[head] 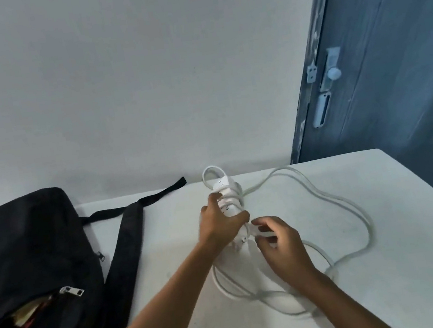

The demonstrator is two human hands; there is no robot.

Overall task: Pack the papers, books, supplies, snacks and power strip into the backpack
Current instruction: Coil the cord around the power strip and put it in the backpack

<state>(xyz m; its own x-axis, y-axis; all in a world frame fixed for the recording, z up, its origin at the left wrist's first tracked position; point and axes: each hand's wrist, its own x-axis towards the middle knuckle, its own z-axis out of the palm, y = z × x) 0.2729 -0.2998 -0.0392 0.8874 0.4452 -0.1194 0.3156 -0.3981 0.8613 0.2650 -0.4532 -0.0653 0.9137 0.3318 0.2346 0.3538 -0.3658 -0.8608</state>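
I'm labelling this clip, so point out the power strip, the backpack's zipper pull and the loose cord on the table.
power strip [224,190], head view, on its white body above the left hand.
zipper pull [73,291], head view, on the metal tab.
loose cord [336,199], head view, on the far right loop.

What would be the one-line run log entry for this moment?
left hand: holds power strip | right hand: winding cord | backpack: unzipped

We see loose cord [336,199] looping right of and under our hands, blocking that side. Left, bare table [171,243] lies open up to the backpack strap [129,238].
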